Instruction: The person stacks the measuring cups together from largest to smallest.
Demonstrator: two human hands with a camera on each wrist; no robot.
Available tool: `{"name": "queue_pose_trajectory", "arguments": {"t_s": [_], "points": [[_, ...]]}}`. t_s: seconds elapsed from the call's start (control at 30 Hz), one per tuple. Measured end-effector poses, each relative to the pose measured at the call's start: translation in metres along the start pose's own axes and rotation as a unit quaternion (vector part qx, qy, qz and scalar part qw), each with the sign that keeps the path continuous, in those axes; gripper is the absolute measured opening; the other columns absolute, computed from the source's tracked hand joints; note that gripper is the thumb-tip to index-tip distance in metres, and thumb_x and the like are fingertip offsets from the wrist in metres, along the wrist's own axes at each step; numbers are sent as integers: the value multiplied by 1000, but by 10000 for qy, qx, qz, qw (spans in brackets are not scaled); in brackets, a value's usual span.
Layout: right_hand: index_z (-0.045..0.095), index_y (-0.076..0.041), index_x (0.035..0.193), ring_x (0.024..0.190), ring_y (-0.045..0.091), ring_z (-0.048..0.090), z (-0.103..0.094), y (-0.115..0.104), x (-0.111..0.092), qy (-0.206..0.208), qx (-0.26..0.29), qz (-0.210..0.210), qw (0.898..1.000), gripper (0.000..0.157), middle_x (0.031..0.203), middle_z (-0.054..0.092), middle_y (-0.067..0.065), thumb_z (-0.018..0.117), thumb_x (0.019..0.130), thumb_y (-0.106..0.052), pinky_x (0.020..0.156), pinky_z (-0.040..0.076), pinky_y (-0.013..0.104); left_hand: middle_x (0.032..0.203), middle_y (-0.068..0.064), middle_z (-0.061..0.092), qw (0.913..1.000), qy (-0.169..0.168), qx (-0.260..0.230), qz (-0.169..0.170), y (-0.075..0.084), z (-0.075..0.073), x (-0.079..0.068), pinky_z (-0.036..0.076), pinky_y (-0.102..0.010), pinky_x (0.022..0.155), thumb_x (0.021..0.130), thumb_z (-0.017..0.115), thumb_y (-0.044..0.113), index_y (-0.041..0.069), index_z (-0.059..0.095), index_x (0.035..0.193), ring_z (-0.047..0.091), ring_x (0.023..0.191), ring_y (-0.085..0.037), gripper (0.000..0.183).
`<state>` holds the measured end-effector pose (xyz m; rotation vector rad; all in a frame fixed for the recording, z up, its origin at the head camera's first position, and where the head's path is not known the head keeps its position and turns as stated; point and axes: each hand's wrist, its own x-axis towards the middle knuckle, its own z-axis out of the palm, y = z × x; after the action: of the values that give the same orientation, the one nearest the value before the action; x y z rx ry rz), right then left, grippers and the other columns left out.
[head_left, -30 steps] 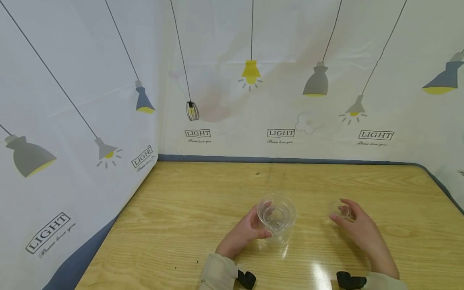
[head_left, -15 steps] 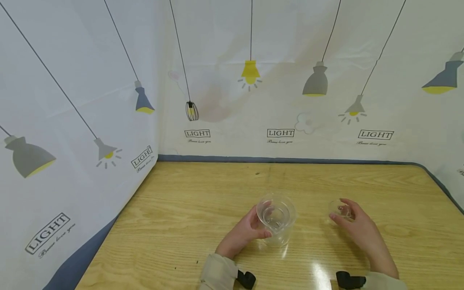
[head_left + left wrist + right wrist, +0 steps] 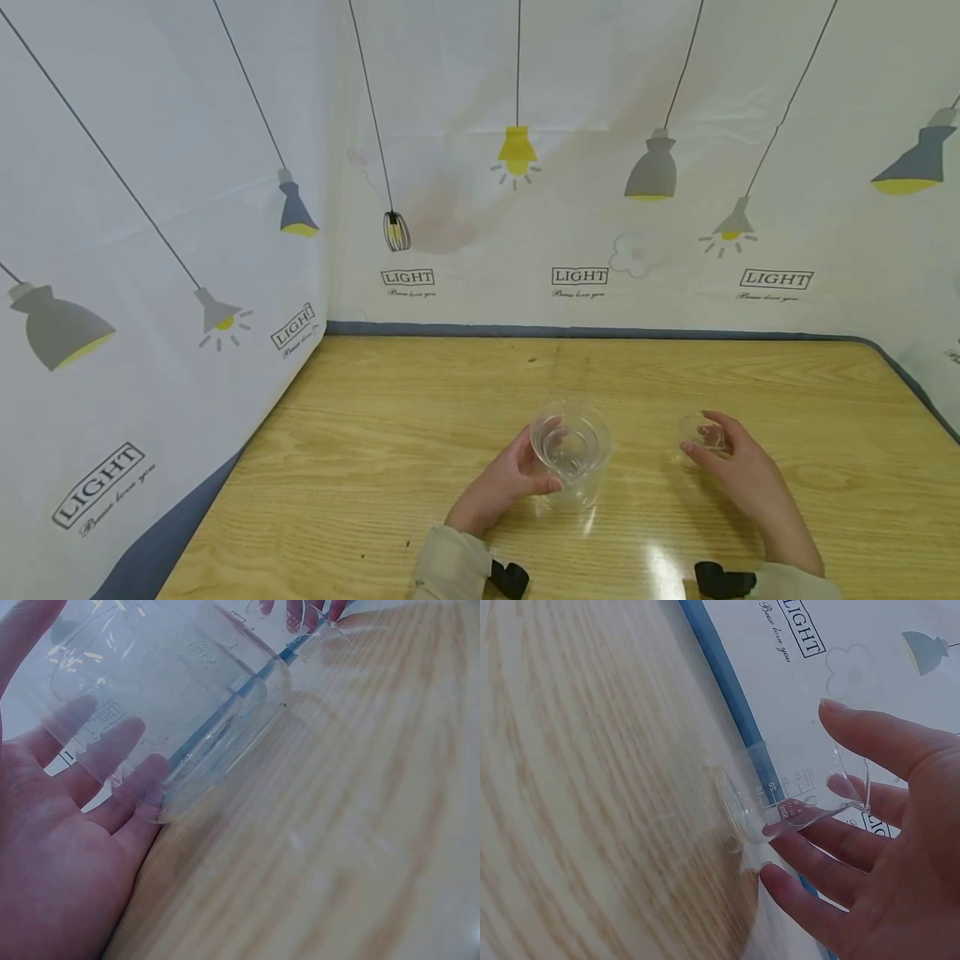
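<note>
In the head view my left hand (image 3: pixel 504 479) holds a large clear cup (image 3: pixel 577 479) around its left side, thumb in front and fingers behind. The cup stands upright on the table; whether liquid is inside I cannot tell. To its right, my right hand (image 3: pixel 753 475) holds a small clear measuring beaker (image 3: pixel 692 433) between thumb and fingers. Printed volume marks and a spout show on the beaker (image 3: pixel 769 791) in the right wrist view. From the left wrist, fingers (image 3: pixel 124 750) are visible through the cup's (image 3: pixel 165 667) wall.
Both vessels are on a wood-grain table (image 3: pixel 420 400), a gap between them. A white sheet (image 3: pixel 465 192) printed with lamps hangs behind the table and along its left side, with a blue band (image 3: pixel 480 330) at the bottom. Black straps (image 3: pixel 510 577) sit at the wrists.
</note>
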<state>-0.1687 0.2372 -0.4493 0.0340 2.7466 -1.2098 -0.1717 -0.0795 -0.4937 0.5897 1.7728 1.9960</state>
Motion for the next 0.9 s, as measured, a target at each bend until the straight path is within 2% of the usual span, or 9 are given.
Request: {"name": "queue_pose_trajectory", "arguments": {"t_s": [0.27,0.6,0.9], "points": [[18,-2,140,115,47,34,1,0,1,14,57,-60,10000,84,127,41,26,50,83,-55,84,31,60,141,-1,32,10000,-29,-64,-14,4,1,-1,25,-34,102,77,71,21,29,28,139,28,129,-19,76],[18,-3,141,115,46,36,3,2,1,18,54,-68,10000,83,127,42,25,49,83,-55,84,32,59,141,-6,33,9999,-68,-111,85,24,8,-8,24,-34,103,77,70,21,20,26,140,26,130,-25,77],[17,-4,141,115,46,35,2,-1,1,-40,63,-13,10000,84,128,41,25,49,83,-56,83,32,59,141,-4,33,9998,-92,-161,65,24,9,-8,25,-31,102,77,70,22,23,27,140,25,130,-24,76]]}}
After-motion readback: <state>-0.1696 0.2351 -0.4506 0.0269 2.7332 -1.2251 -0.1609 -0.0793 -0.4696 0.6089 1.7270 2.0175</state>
